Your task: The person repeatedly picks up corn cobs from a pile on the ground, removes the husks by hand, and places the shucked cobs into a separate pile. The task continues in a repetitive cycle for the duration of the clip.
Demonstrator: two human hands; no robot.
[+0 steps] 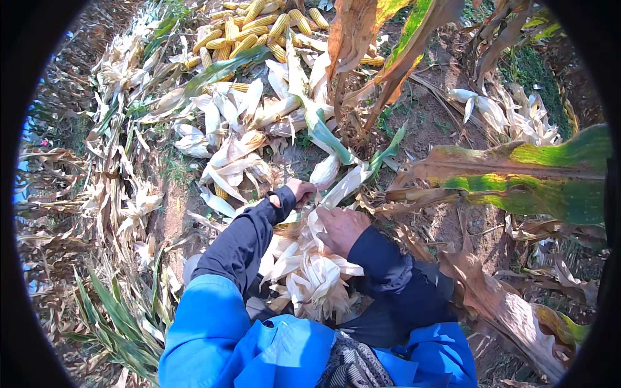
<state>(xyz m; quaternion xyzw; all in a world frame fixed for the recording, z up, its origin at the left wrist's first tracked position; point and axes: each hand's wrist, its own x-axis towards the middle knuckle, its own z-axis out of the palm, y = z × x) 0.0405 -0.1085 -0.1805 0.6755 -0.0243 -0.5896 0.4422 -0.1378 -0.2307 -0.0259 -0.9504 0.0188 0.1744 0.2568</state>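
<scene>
Between my hands, an ear of corn in its pale husk points its near end toward me. My left hand pinches at that end, with its fingers curled and partly hidden. Just to the right and nearer me, my right hand grips loose dry husk leaves; its fingertips are partly covered by them. A second pale husk with green leaf tips lies right beside the ear. Below my hands a heap of stripped husks sits close to my body.
Bare yellow corn cobs are piled at the far side. Unopened husked ears lie in front of them. Dry brown stalk leaves stand upright ahead, and a broad green-brown leaf reaches in from the right. Husk litter covers the left.
</scene>
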